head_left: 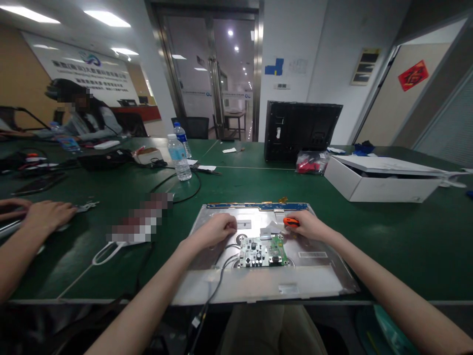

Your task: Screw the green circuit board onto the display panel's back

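Note:
A silver display panel (pixel 314 281) lies flat at the table's front edge, back side up. A green circuit board (pixel 258 254) sits on its middle, and a long blue circuit strip (pixel 254 207) runs along its far edge. Dark cables (pixel 218 281) lead from the board's left side down over the table edge. My right hand (pixel 305 226) is closed around a small orange-and-black tool (pixel 291 222) over the panel's right half. Above the left half, my left hand (pixel 219 230) has its fingers curled together; what they hold, if anything, is hidden.
A black monitor (pixel 301 130), a bag of red items (pixel 312 162) and a white box (pixel 384 185) stand behind and right. Water bottles (pixel 180 160) stand back left. Another person's hands (pixel 48 215) work at the left; a further person (pixel 88 116) sits beyond.

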Tool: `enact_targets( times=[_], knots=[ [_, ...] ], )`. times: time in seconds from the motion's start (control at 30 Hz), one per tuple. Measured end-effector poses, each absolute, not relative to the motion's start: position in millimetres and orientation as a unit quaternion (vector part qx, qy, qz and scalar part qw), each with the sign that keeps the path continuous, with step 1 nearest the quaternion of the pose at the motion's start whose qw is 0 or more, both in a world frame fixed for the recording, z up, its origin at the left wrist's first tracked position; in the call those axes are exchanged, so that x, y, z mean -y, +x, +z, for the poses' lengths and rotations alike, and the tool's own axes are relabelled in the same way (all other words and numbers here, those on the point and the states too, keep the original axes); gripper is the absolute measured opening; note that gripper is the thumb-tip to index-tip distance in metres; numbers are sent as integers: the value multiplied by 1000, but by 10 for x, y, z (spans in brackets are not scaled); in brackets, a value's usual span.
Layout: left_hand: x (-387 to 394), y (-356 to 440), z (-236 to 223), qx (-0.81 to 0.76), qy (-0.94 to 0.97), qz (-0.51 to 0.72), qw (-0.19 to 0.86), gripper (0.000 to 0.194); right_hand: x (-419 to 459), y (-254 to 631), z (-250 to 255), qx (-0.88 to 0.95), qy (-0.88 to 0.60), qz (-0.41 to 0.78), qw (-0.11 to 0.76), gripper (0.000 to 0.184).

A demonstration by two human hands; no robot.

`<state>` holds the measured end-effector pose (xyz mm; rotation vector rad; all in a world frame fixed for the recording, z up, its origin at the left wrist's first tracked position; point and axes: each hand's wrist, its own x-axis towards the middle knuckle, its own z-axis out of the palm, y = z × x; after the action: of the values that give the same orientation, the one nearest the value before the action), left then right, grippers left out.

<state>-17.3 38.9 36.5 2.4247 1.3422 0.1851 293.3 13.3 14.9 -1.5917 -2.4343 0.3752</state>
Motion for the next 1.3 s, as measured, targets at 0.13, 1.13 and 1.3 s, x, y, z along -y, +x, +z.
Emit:
enact_targets(
  times=[0.13,1.13,1.3],
  knots=[
    [-461,-109,374,-484,859,64,156,20,-132,2915,100,824,-542,122,113,10],
    [97,-119,334,-522,843,82,102,28,-501,1863,225,856,-501,98,84,7],
    [118,-160,213,-491,850,115,150,28,-484,1917,165,859,-488,99,116,11]
  ],
)
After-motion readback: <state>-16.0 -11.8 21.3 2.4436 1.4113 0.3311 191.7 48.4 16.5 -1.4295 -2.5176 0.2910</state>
